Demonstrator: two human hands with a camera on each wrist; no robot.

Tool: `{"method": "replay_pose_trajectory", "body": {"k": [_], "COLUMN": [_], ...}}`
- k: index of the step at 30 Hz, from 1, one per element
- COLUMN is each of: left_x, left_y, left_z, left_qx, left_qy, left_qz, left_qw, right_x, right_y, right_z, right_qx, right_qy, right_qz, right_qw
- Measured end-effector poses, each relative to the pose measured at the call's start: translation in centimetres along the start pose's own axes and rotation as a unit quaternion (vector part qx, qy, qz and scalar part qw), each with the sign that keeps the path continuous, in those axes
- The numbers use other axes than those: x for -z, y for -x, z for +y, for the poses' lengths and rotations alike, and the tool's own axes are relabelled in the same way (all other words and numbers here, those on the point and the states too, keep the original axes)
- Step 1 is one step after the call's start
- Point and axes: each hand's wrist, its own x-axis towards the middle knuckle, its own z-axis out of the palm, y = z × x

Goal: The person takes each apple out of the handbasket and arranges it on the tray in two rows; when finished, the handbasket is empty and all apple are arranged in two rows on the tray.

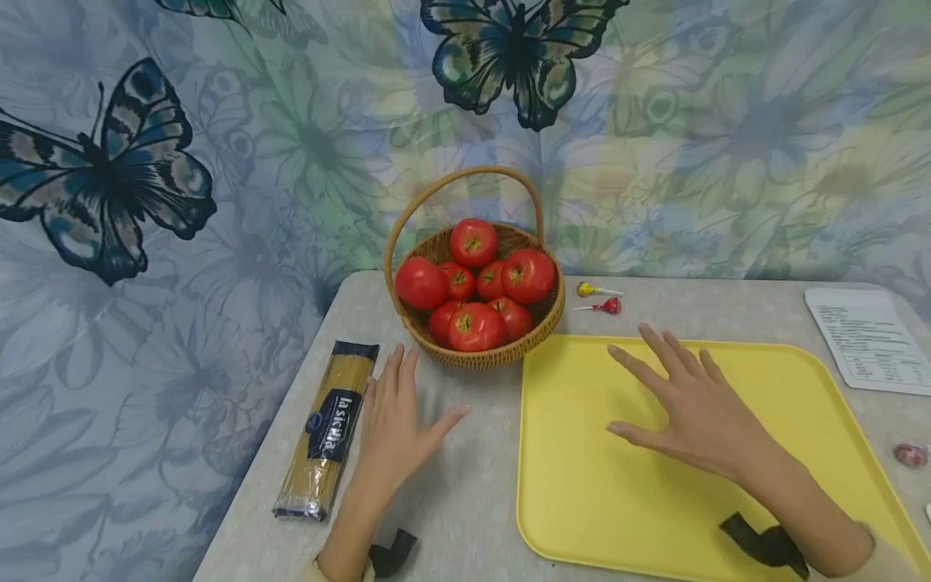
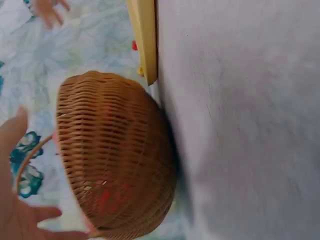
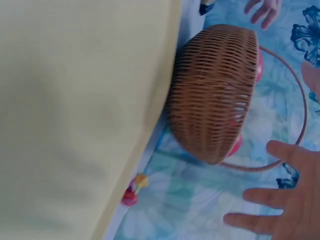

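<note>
A wicker basket (image 1: 487,356) with a tall arched handle holds several red tomato-like or apple-like fruits (image 1: 476,326) at the back of the table. My left hand (image 1: 398,428), fingers spread, hovers in front of the basket and beside a pack of spaghetti (image 1: 327,432) with a dark label. Over the yellow tray (image 1: 582,501) my right hand (image 1: 694,408) is spread wide, holding nothing. Both wrist views show the basket's woven side (image 2: 115,150) ahead of the fingers, with a gap between them.
Two lollipops, one yellow (image 1: 586,288) and one red (image 1: 611,305), lie right of the basket. A printed white sheet (image 1: 865,339) lies at the back right, and a wrapped candy (image 1: 911,455) sits at the right edge. A butterfly-patterned cloth (image 1: 698,162) hangs behind.
</note>
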Motion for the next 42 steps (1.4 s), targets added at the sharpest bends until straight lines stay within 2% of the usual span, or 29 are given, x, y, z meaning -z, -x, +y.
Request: {"method": "replay_pose_trajectory", "body": {"k": [3,8,13,17,21,27,38,42], "left_x": [-0.8,-3.0,-5.1,-6.1,-6.3,-6.4,-6.5,-6.6], "left_y": [-1.3,-3.1,-4.2,-4.6,-4.5,-4.6,-4.7,-4.6], "left_z": [0.0,0.3,0.6,0.6,0.6,0.7,0.7,0.6], "left_qx": [0.045,0.097,0.103,0.095,0.093,0.096,0.095,0.096], "left_qy": [0.095,0.207,0.287,0.323,0.336,0.339,0.338,0.335], "left_qz": [0.007,0.021,0.07,0.1,0.106,0.102,0.104,0.103], "left_qw": [0.9945,0.9733,0.9499,0.9365,0.9311,0.93,0.9304,0.9315], "right_x": [0.2,0.6,0.8,0.3,-0.6,-1.8,-3.1,-3.3], "right_y": [-3.8,-10.4,-15.9,-18.7,-20.4,-21.3,-21.5,-21.5], "right_z": [-0.2,-0.1,0.1,0.2,0.3,0.7,1.1,1.2], "right_qx": [0.072,0.155,0.173,0.133,0.086,0.073,0.09,0.089], "right_qy": [-0.032,-0.105,-0.154,-0.185,-0.185,-0.15,-0.146,-0.16], "right_qz": [0.027,0.019,-0.009,-0.04,-0.062,-0.078,-0.034,-0.019], "right_qw": [0.997,0.982,0.973,0.973,0.977,0.983,0.985,0.983]}}
